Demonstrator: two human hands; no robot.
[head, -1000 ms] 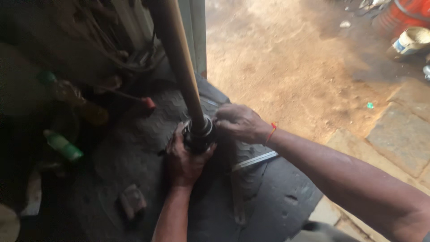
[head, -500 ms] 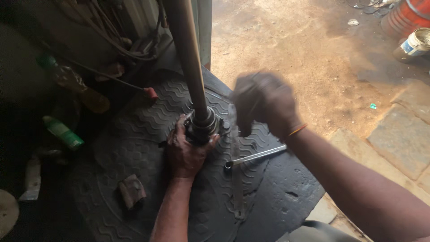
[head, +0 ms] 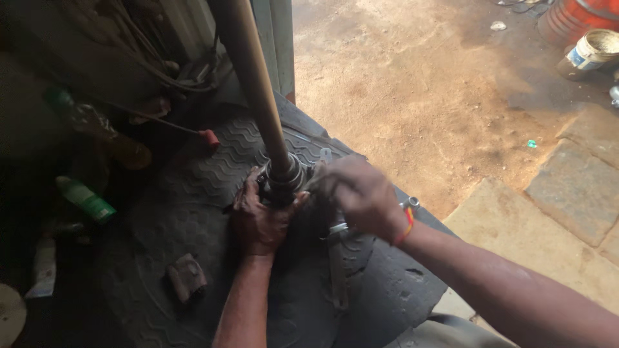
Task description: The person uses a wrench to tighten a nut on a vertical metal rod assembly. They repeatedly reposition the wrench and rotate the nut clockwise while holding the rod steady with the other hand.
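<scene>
The left hand (head: 258,219) is gripping the metal joint (head: 284,180) at the foot of the upright shaft (head: 255,84), standing on a tyre (head: 193,187); the right hand (head: 361,193), fingers curled, is touching that joint, while a bucket (head: 593,51) is sitting far off

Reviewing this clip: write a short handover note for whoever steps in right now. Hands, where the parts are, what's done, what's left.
Left hand: gripping the joint at the bottom of the upright metal shaft, steadying it on the tyre.
Right hand: closed against the joint's right side; what it holds is hidden.
A wrench lies on the tyre under the right wrist, a small dark block nearer the left forearm.
Done: shaft stands on the tyre.
Left: joint probably still needs work; progress can't be judged.
</scene>
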